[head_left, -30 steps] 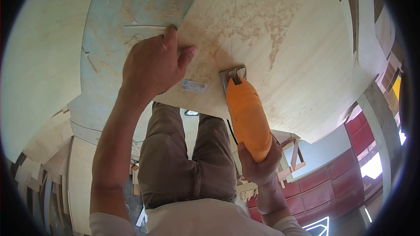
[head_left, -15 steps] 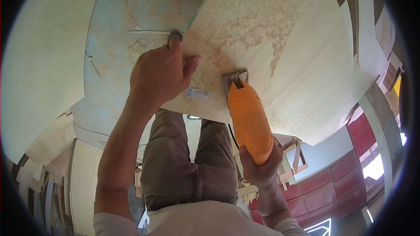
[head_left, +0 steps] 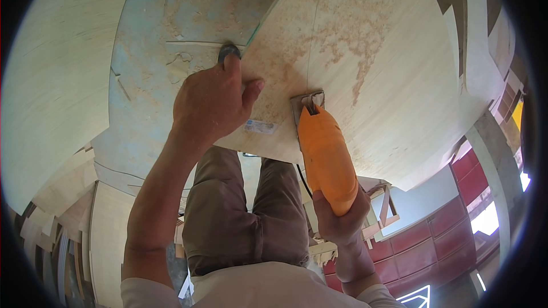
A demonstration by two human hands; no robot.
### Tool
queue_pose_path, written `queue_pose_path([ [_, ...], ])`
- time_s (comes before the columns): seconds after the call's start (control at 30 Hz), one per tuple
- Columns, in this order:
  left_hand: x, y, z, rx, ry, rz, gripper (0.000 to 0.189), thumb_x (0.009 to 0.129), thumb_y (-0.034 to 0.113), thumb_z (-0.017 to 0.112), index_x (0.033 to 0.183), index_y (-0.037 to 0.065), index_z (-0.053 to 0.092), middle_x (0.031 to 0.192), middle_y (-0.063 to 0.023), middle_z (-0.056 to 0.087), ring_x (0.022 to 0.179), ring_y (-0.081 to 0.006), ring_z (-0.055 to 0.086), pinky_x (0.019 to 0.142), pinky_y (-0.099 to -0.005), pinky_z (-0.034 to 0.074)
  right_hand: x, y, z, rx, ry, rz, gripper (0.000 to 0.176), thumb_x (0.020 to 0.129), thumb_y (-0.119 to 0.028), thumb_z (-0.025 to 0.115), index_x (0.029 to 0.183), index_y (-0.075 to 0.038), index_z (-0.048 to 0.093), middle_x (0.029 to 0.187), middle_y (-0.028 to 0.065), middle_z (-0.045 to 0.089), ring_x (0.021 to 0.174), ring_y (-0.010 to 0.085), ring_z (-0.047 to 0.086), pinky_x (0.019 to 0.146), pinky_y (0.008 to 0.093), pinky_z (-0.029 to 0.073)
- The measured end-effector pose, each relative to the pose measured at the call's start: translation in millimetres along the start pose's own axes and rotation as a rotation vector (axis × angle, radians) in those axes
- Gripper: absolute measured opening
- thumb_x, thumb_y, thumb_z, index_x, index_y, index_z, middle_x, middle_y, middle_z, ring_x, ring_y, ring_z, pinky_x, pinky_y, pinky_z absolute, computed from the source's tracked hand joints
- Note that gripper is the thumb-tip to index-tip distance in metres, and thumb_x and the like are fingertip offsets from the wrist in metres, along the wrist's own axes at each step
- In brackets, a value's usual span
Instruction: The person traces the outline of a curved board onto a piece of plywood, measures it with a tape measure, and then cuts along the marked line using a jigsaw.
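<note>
My right hand (head_left: pixel 344 214) is wrapped round the rear handle of an orange jigsaw (head_left: pixel 328 154). Its metal base plate (head_left: pixel 302 102) rests flat on a pale plywood sheet (head_left: pixel 394 97), at the lower end of a thin dark line running up the wood. The blade is hidden. At the sheet's left edge my left hand (head_left: pixel 211 102) is curled, thumb lying over the top face and the other fingers mostly out of sight. Just beyond its index finger sits a dark round object (head_left: pixel 229 51) whose kind I cannot make out. A small printed label (head_left: pixel 261 126) lies near the thumb.
Under the sheet lies a bluish, dusty board (head_left: pixel 154 80). Sawdust (head_left: pixel 362 51) is scattered over the plywood. A black cord (head_left: pixel 305 179) hangs from the jigsaw beside my legs. Wood offcuts (head_left: pixel 48 228) stand at left, dark red panels (head_left: pixel 425 236) at right.
The plywood sheet, its label and my left hand have shifted slightly right and toward me. More of the dark round object shows. The jigsaw has stayed in nearly the same place.
</note>
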State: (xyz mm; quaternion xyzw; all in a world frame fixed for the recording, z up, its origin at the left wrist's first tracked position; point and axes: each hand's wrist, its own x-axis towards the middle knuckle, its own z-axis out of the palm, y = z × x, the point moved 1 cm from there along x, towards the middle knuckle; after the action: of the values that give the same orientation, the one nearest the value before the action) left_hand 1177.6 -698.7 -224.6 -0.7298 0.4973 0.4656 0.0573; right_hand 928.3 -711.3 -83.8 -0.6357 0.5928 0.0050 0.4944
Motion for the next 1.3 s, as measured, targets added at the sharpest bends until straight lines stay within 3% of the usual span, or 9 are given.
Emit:
queue_pose_path([
  [0.63,-2.7,-2.9,3.2,-0.049,0.026,0.042,0.046,0.1,0.042,0.062,0.103,-0.003,0.054,0.079,-0.019,0.069,0.073,-0.038,0.072,0.067,-0.0467,0.059,3.1,-7.3,-0.7,0.067,-0.002,0.113,0.034,0.08,-0.008,0.08,0.104,0.009,0.063,0.079,0.0123,0.071,0.067,0.0198,0.072,0.061,0.0302,0.055],
  [0.77,-5.7,3.5,-3.6,-0.056,-0.027,0.011,0.047,0.102,0.043,0.06,0.105,-0.003,0.053,0.084,-0.0216,0.07,0.079,-0.0394,0.072,0.073,-0.0482,0.057,7.8,-12.8,-2.9,0.051,0.007,0.05,0.034,0.081,-0.008,0.079,0.106,0.008,0.064,0.079,0.0121,0.071,0.068,0.0206,0.072,0.063,0.0312,0.056],
  [0.87,-7.3,10.4,3.6,-0.066,-0.032,0.008,0.046,0.102,0.042,0.06,0.106,-0.003,0.053,0.085,-0.022,0.07,0.081,-0.0402,0.072,0.073,-0.0489,0.057,1.5,-8.6,-7.7,0.098,-0.03,0.21,0.033,0.081,-0.008,0.078,0.107,0.007,0.064,0.082,0.0122,0.072,0.071,0.0219,0.073,0.065,0.033,0.056],
  [0.97,-13.2,25.1,28.0,-0.093,-0.097,0.007,0.044,0.101,0.04,0.061,0.107,-0.003,0.053,0.088,-0.0221,0.071,0.081,-0.0413,0.072,0.074,-0.0497,0.057,-9.6,9.1,-18.9,0.088,-0.008,0.175,0.032,0.081,-0.006,0.077,0.108,0.006,0.064,0.085,0.0133,0.072,0.073,0.0229,0.073,0.067,0.0343,0.056],
  [1.2,-24.4,96.0,106.2,-0.204,-0.142,0.101,0.042,0.101,0.038,0.06,0.107,-0.003,0.052,0.09,-0.0219,0.071,0.08,-0.042,0.072,0.071,-0.0509,0.058,-52.5,94.2,-81.4,0.077,-0.01,0.341,0.029,0.084,-0.003,0.074,0.111,0.005,0.065,0.083,0.0103,0.07,0.072,0.0164,0.068,0.065,0.0315,0.054],
  [1.3,-28.1,121.5,133.4,-0.199,-0.097,0.103,0.043,0.102,0.039,0.059,0.106,-0.003,0.053,0.089,-0.0216,0.072,0.08,-0.0415,0.072,0.071,-0.0508,0.058,-57.7,122.0,-99.7,0.042,0.012,0.22,0.029,0.083,-0.003,0.074,0.11,0.005,0.065,0.082,0.0105,0.07,0.073,0.015,0.069,0.065,0.0308,0.054],
])
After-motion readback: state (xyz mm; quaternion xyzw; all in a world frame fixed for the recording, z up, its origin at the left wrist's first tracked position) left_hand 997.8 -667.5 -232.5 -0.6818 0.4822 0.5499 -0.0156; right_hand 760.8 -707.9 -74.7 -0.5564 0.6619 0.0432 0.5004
